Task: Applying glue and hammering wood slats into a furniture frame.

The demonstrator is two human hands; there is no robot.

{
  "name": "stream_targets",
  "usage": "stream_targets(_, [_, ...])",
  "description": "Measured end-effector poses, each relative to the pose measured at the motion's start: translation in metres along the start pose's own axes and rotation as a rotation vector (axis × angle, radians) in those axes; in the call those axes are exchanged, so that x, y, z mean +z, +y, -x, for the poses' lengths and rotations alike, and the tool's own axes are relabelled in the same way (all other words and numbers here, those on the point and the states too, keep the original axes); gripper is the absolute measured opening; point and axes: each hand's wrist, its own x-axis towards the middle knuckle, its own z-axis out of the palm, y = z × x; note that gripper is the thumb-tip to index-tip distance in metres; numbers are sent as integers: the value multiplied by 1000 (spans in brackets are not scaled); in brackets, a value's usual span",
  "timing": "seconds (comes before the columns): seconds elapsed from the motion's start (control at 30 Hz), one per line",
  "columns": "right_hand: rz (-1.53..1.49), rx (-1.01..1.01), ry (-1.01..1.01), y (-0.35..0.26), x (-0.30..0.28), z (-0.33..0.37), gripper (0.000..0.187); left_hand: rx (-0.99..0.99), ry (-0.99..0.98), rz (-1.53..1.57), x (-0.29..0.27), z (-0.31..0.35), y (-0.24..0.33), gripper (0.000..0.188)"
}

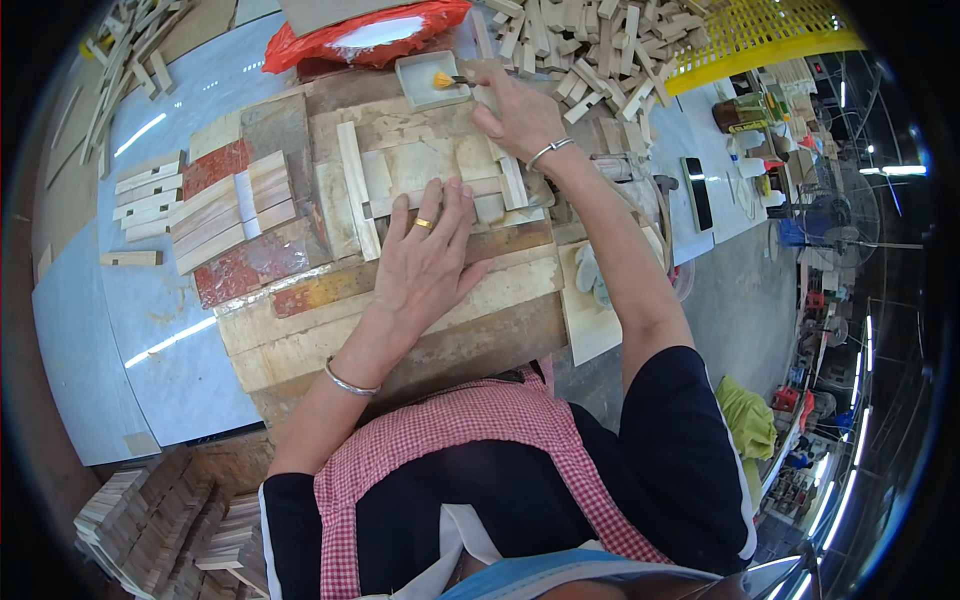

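Note:
My left hand lies with its fingers stretched out over a narrow wooden crosspiece on the worn work board. At the left end of that crosspiece stands a longer wooden strip, and a short wooden strip is at its right end. Farther off, my right hand is closed around the dark handle of a small brush. The brush's yellow tip is inside a shallow whitish tray. My right fingers partly hide the handle.
Grooved wooden pieces and flat wooden slats lie on the left. Loose wood pieces are heaped at the back, beside a yellow perforated basket. A red plastic bag sits behind the tray. A phone lies on the right.

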Motion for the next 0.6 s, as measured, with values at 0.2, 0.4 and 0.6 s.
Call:
stream_targets(0.2, [82, -21, -19, 2, 1, 6, 35, 4, 0, -17, 1, -2, 1, 82])
stream_targets(0.4, [123, 14, -15, -12, 4, 16, 29, 9, -11, -76, 0, -5, 3, 83])
stream_targets(0.6, [123, -7, 18, -10, 16, 16, 23, 18, -84, -182, -3, -11, 21, 73])
